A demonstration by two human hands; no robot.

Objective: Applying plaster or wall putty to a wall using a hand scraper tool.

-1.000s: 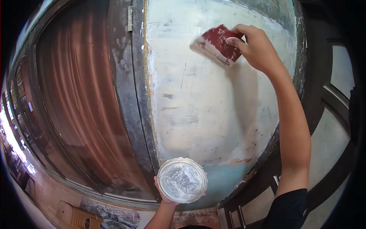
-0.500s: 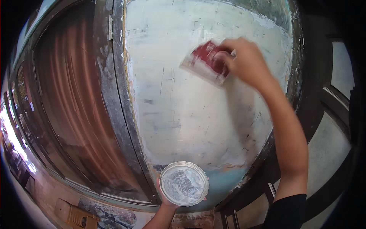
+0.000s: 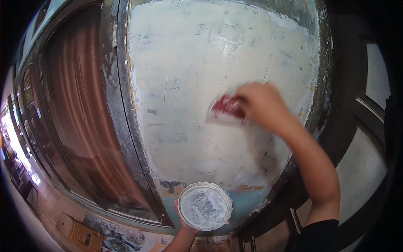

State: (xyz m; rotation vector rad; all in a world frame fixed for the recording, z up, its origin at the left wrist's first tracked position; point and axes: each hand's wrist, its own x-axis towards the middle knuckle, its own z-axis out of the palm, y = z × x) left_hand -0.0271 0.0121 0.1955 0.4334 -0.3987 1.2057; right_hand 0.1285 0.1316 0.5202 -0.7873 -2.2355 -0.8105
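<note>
In my right hand (image 3: pixel 265 106) is a dark red putty scraper (image 3: pixel 228 108) with a wide pale blade, its fingers closed round the handle end. The blade is against or very near the wall panel (image 3: pixel 189 138), which is coated in whitish filler with dark scratches and patches; motion blurs it. Low in the middle, my left hand (image 3: pixel 184 220) holds a round whitish lid (image 3: pixel 205 206) from beneath and the side. Wet white-grey putty (image 3: pixel 205 205) is smeared over the lid's inside. Most of the left fingers are hidden under the lid.
A glazed door with a reddish-brown curtain (image 3: pixel 86 109) stands on the left, its hinge (image 3: pixel 115 33) beside the panel. Dark wooden framing (image 3: pixel 336 105) runs along the right. A brown plastic stool (image 3: pixel 79 233) is on the floor at lower left. Blue-green paint (image 3: pixel 247 201) shows below the filler.
My right hand has moved down the panel with the scraper, whose blade now lies closer to level. The lid in my left hand has shifted slightly down and right in view.
</note>
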